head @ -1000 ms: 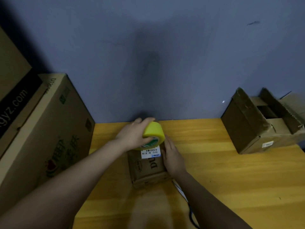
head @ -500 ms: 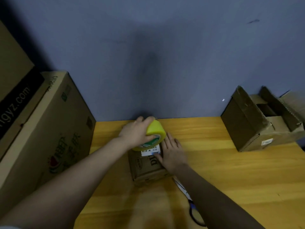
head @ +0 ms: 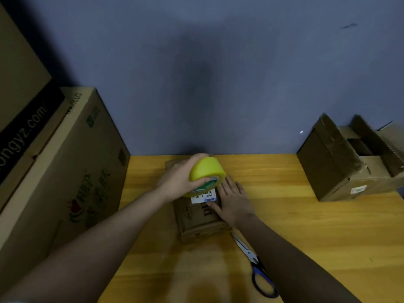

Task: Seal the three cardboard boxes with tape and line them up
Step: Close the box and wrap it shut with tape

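Small cardboard box (head: 200, 217) sits mid-tabletop (head: 295, 226), close to the blue wall (head: 218, 73), flaps down, white barcode label (head: 203, 196) on its top. Contents not visible, top is closed. My left hand (head: 177, 181) grips the yellow tape roll (head: 206, 173), fingers curled over its outer face, roll held on edge and tilted over the far end of the box, its lower rim right at the label. Can't tell if a strip is already stuck down. My right hand (head: 231, 200) lies flat on the right side of the box top, fingers straight and spread, thumb near the label, pressing the flap.

Second cardboard box (head: 341, 169) stands well apart at the right end of the tabletop against the wall, flaps up and open; inside I see only brown cardboard and a dark hollow, can't tell any contents. It has a small white label on its near side.

Large printed carton (head: 65, 171) fills the left side, closed, with red and green print on its face; another big carton (head: 19, 88) with a black printed band rests on top of it. Contents of both hidden.

Scissors (head: 255, 267) with blue and black handles lie on the tabletop just beside the near right corner of the small box, partly under my right forearm, blades pointing toward the box.
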Motion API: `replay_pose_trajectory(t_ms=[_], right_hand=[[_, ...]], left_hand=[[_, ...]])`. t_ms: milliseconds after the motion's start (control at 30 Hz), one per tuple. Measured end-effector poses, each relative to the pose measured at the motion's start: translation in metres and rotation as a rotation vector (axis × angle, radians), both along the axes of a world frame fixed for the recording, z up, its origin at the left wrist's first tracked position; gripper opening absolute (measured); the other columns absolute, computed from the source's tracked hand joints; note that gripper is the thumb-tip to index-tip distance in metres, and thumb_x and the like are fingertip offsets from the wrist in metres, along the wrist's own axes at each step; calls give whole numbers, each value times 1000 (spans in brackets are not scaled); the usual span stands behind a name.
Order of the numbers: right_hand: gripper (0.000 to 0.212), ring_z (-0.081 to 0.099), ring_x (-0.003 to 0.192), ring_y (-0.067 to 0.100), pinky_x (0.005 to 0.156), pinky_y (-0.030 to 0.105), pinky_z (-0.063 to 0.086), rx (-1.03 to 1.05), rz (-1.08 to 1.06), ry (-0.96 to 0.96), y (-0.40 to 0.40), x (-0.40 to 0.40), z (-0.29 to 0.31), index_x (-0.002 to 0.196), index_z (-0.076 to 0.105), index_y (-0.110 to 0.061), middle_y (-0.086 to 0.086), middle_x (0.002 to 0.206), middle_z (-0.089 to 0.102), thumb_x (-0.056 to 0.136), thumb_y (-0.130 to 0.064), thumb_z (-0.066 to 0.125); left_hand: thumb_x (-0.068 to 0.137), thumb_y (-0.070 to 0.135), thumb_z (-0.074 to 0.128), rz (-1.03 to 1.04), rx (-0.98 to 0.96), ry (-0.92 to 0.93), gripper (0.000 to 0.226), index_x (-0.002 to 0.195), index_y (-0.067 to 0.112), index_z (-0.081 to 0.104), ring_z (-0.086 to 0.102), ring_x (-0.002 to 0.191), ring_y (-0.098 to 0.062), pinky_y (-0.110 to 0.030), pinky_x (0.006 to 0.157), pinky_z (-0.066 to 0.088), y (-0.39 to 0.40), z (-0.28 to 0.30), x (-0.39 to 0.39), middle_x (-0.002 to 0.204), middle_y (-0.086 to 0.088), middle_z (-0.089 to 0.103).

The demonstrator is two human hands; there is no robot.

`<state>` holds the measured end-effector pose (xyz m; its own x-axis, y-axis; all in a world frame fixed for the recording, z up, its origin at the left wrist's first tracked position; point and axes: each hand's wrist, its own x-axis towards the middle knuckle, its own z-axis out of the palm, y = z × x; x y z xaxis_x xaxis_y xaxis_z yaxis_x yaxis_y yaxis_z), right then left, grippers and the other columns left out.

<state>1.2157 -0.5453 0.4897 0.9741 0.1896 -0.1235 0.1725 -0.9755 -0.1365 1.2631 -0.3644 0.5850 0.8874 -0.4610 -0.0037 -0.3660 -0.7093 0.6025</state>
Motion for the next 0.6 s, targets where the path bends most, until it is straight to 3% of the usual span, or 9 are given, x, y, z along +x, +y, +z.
replay_pose_trajectory(t_ms=[67,233,333,400,600], right_hand=[[114,-5,149,20,120,42,3,-51,-17,8,3,-2,2,153,9,-16,2,161,12,65,-81,-23],[106,-8,149,21,121,44,6,-88,-16,30,2,-1,4,153,10,-17,2,161,9,70,-77,-16],[106,-10,148,21,120,42,7,-102,-2,21,-1,0,1,153,-4,-20,-3,160,-12,67,-79,-22],[105,-11,148,20,119,42,6,-78,-4,12,-2,0,0,152,-12,-22,-7,157,-21,65,-80,-22],[101,-12,148,21,119,41,3,-101,5,25,1,1,0,151,-15,-22,-6,157,-20,66,-77,-17]], left_hand=[[86,58,54,-53,231,-121,69,145,38,24,52,119,-25,-32,85,46,-7,6,1,139,-2,49],[89,63,45,-142,508,-230,70,147,35,18,53,119,-26,-35,84,47,-19,21,5,139,-3,50],[90,62,45,-150,607,-268,68,147,34,21,54,118,-27,-33,82,46,-14,30,5,135,-4,54],[89,60,47,-151,684,-275,66,146,33,26,55,118,-27,-32,82,45,-9,37,5,133,-5,56],[90,54,49,-166,935,-190,61,143,27,34,53,118,-25,-31,81,43,1,49,4,131,-4,56]])
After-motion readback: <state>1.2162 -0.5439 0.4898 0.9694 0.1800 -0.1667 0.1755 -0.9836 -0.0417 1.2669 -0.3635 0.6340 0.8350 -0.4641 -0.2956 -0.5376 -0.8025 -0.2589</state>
